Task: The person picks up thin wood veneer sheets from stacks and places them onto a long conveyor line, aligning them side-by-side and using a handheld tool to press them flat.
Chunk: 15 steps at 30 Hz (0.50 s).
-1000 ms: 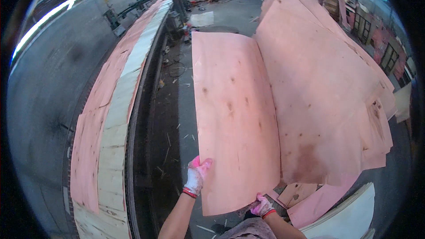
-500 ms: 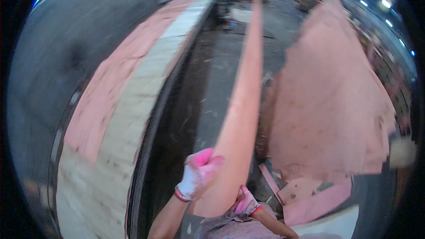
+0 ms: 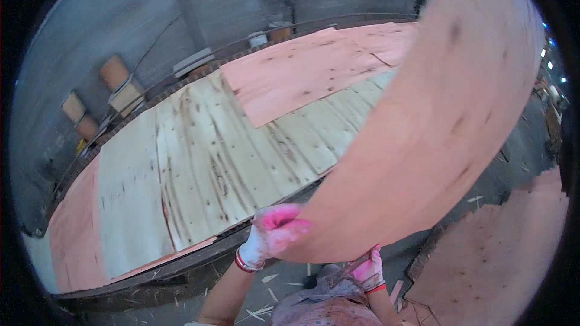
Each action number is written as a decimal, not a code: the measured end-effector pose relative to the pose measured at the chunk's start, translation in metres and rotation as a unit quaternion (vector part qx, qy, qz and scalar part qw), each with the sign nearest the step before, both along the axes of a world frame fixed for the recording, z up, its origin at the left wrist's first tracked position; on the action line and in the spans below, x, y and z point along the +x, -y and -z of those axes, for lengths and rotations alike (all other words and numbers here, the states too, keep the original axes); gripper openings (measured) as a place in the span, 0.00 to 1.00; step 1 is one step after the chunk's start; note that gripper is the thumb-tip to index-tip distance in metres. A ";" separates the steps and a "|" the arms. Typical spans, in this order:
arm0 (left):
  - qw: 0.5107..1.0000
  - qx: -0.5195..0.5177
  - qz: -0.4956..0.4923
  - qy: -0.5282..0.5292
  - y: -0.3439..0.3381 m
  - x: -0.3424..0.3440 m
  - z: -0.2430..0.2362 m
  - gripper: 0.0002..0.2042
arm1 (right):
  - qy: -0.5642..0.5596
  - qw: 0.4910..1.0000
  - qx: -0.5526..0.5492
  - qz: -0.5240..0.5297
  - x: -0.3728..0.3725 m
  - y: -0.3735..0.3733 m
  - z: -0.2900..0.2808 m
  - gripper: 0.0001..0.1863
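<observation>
One broad pink veneer sheet [image 3: 423, 133] is up in the air ahead of the person, bowed, rising from the hands toward the upper right and hiding the right end of the bench [image 3: 175, 269]. Two gloved hands carry it: the left hand [image 3: 275, 233] has its fingers and thumb curled closed on the sheet's left edge near the bottom corner, and the right hand [image 3: 368, 270] grasps the lower edge, its fingers partly hidden. Half a second ago I see this sheet almost edge-on over the floor; now its wide face shows, the view has swung so that the bench lies across it, and both hands keep their places on the sheet. On the bench I count two pink areas, one along the far edge [image 3: 320, 66] and one at the left end [image 3: 75, 223], with pale, knotty veneer [image 3: 205, 157] between them reaching the near edge; its seams are too unclear to count. One pile of pink sheets [image 3: 489, 259] is at the person's right, and pale splinters [image 3: 270, 278] litter the floor beside the bench's near edge.
</observation>
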State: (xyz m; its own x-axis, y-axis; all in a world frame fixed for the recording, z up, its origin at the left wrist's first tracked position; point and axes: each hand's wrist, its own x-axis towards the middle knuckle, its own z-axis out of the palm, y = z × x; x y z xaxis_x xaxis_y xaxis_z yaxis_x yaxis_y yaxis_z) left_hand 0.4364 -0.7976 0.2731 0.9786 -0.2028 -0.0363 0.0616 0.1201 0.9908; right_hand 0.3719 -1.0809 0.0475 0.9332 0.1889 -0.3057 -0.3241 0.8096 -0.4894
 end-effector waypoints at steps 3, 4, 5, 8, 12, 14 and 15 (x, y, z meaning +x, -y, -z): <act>0.993 0.034 -0.113 0.012 -0.060 -0.002 0.028 0.15 | -0.069 0.997 0.037 -0.022 0.044 -0.027 0.007 0.31; 0.991 0.039 -0.127 0.011 -0.074 -0.004 0.036 0.15 | -0.070 0.996 0.041 -0.036 0.058 -0.038 0.013 0.31; 0.983 0.048 -0.179 0.000 -0.092 -0.007 0.045 0.13 | -0.071 0.997 0.018 -0.038 0.072 -0.049 0.018 0.29; 0.953 0.039 -0.300 -0.020 -0.136 -0.022 0.081 0.11 | -0.072 0.995 0.000 -0.070 0.119 -0.076 0.056 0.26; 0.889 -0.108 -0.441 -0.049 -0.180 -0.048 0.121 0.10 | -0.054 0.989 -0.091 -0.104 0.156 -0.125 0.092 0.19; 0.883 -0.078 -0.458 -0.066 -0.197 -0.062 0.135 0.13 | -0.059 0.986 -0.096 -0.123 0.175 -0.142 0.102 0.18; 0.881 -0.048 -0.462 -0.087 -0.203 -0.069 0.144 0.16 | -0.067 0.984 -0.101 -0.129 0.184 -0.151 0.106 0.18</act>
